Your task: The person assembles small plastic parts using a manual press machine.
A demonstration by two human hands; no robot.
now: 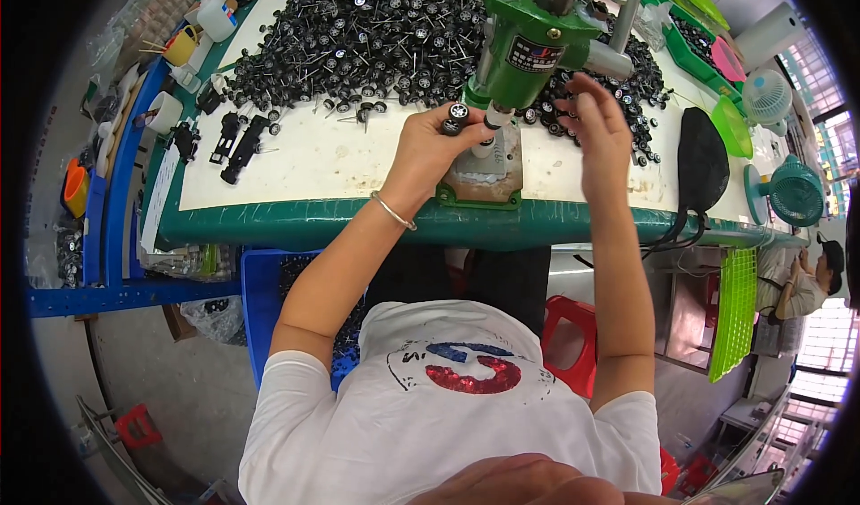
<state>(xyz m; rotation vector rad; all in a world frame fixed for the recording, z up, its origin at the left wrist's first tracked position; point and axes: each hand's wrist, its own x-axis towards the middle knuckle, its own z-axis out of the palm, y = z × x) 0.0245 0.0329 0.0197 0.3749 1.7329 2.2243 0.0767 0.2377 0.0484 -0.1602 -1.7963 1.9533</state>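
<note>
**Beneath the green press: small wheels in the left hand, right hand loosely open**

Head view, sole entry.

Left hand (pixel 423 149), silver bangle (pixel 394 212) at wrist: closed in a pinch on small black wheels with silver spoked hubs (pixel 458 112), one hub face turned up; axle not discernible, so its long axis cannot be told.

Right hand (pixel 596 133): raised, fingers parted and lightly curled; no held item visible.

Green-painted metal drill-type press (pixel 527 35): between the hands, on a white-topped, green-edged surface (pixel 309 175).

Principal relation: the wheels lie at the left hand's fingertips, just left of the press's lower tip and above the short white post (pixel 484 149); the left hand is nearer the post, the right stands apart.

Also: heap of black wheels with thin metal axles (pixel 358 35), behind; black plastic chassis parts (pixel 242 151), far left.
</note>
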